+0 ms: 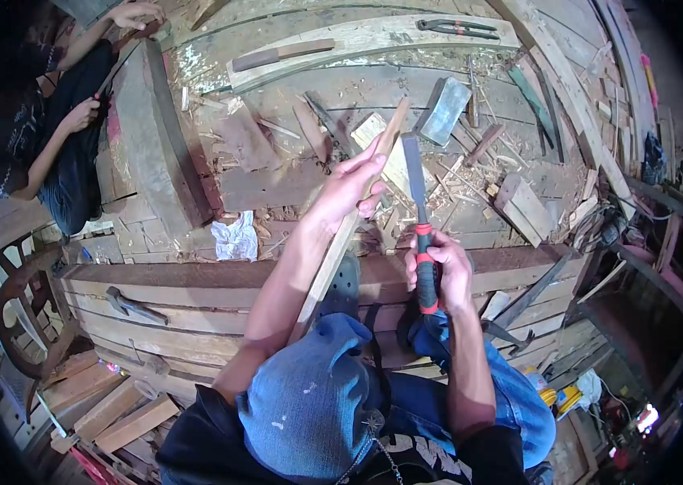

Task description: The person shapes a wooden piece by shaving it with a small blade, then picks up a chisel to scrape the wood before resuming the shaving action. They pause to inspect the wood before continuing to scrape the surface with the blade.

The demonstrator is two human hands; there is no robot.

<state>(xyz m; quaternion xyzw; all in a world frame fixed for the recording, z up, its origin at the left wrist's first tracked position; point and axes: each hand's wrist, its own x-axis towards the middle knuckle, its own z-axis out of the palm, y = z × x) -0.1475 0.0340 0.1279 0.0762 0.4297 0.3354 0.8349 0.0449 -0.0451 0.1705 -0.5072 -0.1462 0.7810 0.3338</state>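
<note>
My left hand (349,190) is closed round a long, narrow wooden strip (331,263), which slants from my lap up to a tapered tip above the hand. In my right hand (448,263) is a chisel (416,174), held by its black and red handle with the flat metal blade pointing up and away from me. The blade stands just right of the strip, apart from it. Beyond the two lies a pale wood block (382,153), partly hidden by my left hand and the strip. A grey rectangular block (446,111) rests behind the chisel tip.
A co-worker (26,137) sits at the left beside a thick beam (151,137). Pincers (459,29) lie on a curved board (374,42). Wood chips and offcuts (523,206) cover the floor. A hammer (135,307) rests on planks at left; crumpled paper (235,237) lies nearby.
</note>
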